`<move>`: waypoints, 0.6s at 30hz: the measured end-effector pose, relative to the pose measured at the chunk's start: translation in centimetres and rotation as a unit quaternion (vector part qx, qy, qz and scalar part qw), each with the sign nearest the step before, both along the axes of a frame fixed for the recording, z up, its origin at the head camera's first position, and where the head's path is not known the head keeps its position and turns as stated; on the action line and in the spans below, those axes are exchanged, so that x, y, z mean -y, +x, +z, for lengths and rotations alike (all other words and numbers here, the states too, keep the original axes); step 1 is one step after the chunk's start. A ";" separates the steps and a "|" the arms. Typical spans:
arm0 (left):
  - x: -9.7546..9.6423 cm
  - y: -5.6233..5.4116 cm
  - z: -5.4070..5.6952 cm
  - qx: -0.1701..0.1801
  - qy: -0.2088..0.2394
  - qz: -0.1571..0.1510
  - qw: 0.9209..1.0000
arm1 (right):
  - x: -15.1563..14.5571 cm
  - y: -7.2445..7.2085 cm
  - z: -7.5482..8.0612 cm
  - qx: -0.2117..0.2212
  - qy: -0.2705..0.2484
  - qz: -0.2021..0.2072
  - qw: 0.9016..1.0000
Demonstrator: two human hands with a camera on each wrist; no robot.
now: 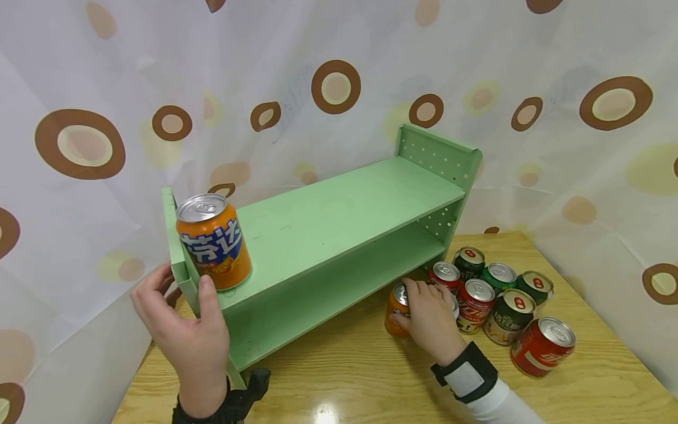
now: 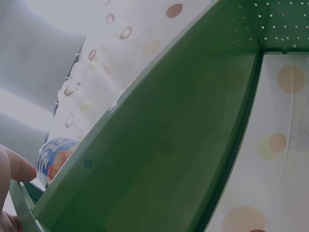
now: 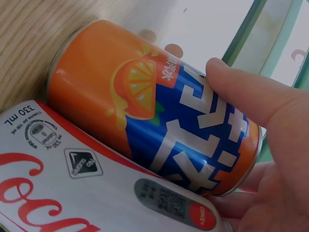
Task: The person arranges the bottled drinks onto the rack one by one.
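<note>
My left hand [image 1: 188, 338] grips the left end panel of a green two-tier shelf [image 1: 339, 218], thumb on the near side and fingers behind the panel. Just beside that thumb, an orange soda can [image 1: 217, 250] stands upright on the top tier; in the left wrist view the same can [image 2: 52, 157] is partly hidden by the shelf edge. My right hand [image 1: 431, 321] holds a second orange soda can [image 3: 140, 101] near its top, between thumb and fingers. This can stands on the table, close against a white cola can [image 3: 72, 179] that the hand mostly covers in the head view.
Right of my right hand, several cans cluster on the wooden table [image 1: 339, 377]: red cola cans [image 1: 542, 347] and dark green cans [image 1: 509, 315]. A patterned curtain [image 1: 265, 59] hangs behind the shelf. The shelf's perforated right end panel [image 1: 436, 156] rises above the top tier.
</note>
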State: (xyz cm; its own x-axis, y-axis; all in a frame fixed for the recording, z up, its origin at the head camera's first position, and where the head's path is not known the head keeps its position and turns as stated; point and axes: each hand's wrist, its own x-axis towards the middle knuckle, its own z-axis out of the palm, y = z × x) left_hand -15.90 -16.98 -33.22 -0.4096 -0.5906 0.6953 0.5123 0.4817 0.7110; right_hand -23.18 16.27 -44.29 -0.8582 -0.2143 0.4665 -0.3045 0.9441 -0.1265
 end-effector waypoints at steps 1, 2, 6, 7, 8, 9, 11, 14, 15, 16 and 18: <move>0.0 0.0 0.0 0.000 0.000 0.000 1.000 | 0.0 0.0 0.0 0.000 -0.002 0.001 1.000; 0.0 0.0 0.0 -0.002 0.000 0.000 1.000 | 0.0 -0.1 0.0 -0.001 -0.004 0.001 1.000; 0.1 0.0 0.0 -0.005 0.001 -0.001 1.000 | -0.1 -0.1 0.0 0.001 -0.010 0.002 1.000; 0.1 0.0 0.0 -0.004 0.001 -0.001 1.000 | -0.1 -0.2 0.0 0.003 -0.010 0.003 1.000; 0.1 0.0 0.0 -0.004 0.001 -0.001 1.000 | -0.1 -0.1 -0.1 0.005 -0.010 0.003 1.000; 0.1 0.0 0.0 -0.005 0.001 -0.001 1.000 | -0.1 -0.1 -0.1 0.007 -0.010 0.004 1.000; 0.1 0.0 0.0 -0.005 0.001 -0.001 1.000 | -0.1 -0.1 -0.1 0.008 -0.010 0.004 1.000; 0.1 0.0 0.0 -0.008 0.002 -0.002 1.000 | -0.1 -0.1 0.1 0.009 -0.015 0.007 1.000; 0.1 0.0 0.0 -0.008 0.002 -0.002 1.000 | -0.1 0.0 0.2 0.009 -0.018 0.008 1.000; 0.1 0.0 0.0 -0.009 0.002 -0.002 1.000 | -0.1 0.0 0.4 0.010 -0.023 0.009 1.000; 0.1 0.0 0.0 -0.010 0.003 -0.003 1.000 | -0.2 0.0 0.8 0.008 -0.030 0.011 0.999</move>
State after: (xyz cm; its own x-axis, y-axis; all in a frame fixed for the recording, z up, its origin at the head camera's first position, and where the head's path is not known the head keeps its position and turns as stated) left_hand -15.94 -17.04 -33.24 -0.3987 -0.5925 0.7000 0.5293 0.4746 0.7033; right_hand -23.16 16.43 -43.53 -0.8613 -0.2054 0.4648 -0.3225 0.9278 -0.1874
